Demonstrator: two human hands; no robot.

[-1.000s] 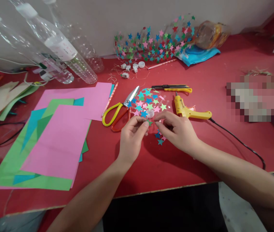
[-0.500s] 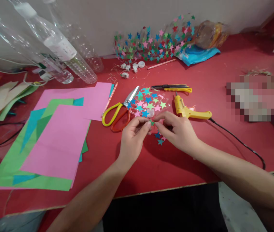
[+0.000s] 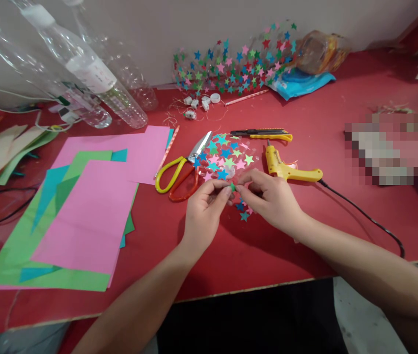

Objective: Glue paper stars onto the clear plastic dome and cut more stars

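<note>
A small green star sticker (image 3: 233,187) is pinched between the fingertips of both hands; its outline is partly covered. My left hand (image 3: 206,205) grips it from the left, my right hand (image 3: 269,199) from the right. Just beyond the fingers lies a clear plastic piece dotted with coloured stars (image 3: 227,158). A few loose stars (image 3: 244,216) rest on the table below the fingertips. Scissors (image 3: 181,172) with one yellow and one red handle lie left of the clear piece. To the right is a yellow glue gun (image 3: 286,169), and above it a yellow and black utility knife (image 3: 267,133).
Pink, green and blue paper sheets (image 3: 87,211) cover the left of the red table (image 3: 231,275). Clear plastic bottles (image 3: 98,73) lean at the back left. A star-covered clear bottle (image 3: 234,64) lies along the wall. The glue gun's black cord (image 3: 363,214) runs right.
Both hands stay nearly in place. The green star between the fingertips has turned slightly, and more of it shows.
</note>
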